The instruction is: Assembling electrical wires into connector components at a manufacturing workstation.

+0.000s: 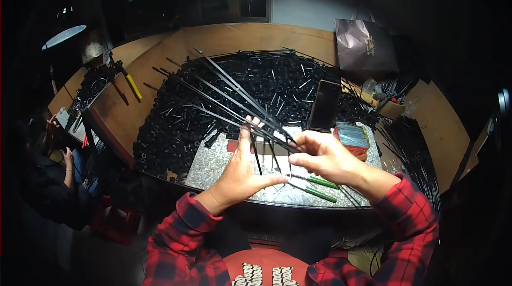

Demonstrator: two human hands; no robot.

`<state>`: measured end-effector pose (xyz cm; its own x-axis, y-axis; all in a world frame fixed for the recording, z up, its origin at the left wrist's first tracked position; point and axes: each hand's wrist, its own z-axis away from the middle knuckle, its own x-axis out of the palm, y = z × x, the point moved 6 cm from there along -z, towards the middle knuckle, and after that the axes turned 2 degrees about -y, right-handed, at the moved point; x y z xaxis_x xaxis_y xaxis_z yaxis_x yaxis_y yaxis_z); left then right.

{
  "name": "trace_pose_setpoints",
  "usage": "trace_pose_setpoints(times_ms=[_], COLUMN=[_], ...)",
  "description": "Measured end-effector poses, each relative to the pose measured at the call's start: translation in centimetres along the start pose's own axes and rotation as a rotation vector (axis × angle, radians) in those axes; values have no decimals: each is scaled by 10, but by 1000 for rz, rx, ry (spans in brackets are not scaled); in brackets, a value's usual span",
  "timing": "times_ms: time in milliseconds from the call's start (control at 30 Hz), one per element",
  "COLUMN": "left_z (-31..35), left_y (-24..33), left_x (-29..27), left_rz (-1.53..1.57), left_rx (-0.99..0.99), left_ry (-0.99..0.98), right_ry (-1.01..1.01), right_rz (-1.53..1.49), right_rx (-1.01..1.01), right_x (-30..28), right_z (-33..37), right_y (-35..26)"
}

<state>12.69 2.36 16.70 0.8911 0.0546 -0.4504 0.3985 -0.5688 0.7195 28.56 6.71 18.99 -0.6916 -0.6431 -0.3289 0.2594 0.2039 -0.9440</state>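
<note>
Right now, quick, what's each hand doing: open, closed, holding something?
Left hand: open, thumb spread wide, right by the black strips.
Right hand: closed, holding the strips near one end.

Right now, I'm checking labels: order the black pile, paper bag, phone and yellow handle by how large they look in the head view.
1. Black pile
2. Paper bag
3. Phone
4. Yellow handle

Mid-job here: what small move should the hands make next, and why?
Probably close the left hand around the long black strips to gather them: their far ends fan apart, the right hand appears to pinch them toward the near end, and the left hand is spread open.
</note>
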Motion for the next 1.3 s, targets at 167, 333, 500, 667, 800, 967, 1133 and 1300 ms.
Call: trace_pose_setpoints(times_ms=[167, 333, 500, 667, 800, 967, 1133, 1300], left_z=[-5, -10, -14, -1, -1, 14, 14, 19], left_y=[-3, -17, -19, -28, -30, -39, -36, -38], left_x=[2, 8, -18, -59, -71, -95, -104, -118], left_rz=[212, 403, 518, 301, 314, 270, 235, 196], left_rx=[-54, -51, -66, -166, -201, -229, -227, -212], left_ry=[277, 436, 556, 634, 703, 787, 819, 849], right_ry=[-70, -138, -169, 469, 855, 943, 980, 1039], right_rz=[119, -86, 74, 628, 1228, 1400, 1457, 1507], right_rx=[-120, -63, -203, -206, 354, 584, 486, 310], right_x=[18, 31, 21, -117, -268, -340, -347, -337], right_z=[1, 4, 10, -13, 43, 62, 71, 90], right_y=[-18, -14, -8, 69, 167, 260, 268, 230])
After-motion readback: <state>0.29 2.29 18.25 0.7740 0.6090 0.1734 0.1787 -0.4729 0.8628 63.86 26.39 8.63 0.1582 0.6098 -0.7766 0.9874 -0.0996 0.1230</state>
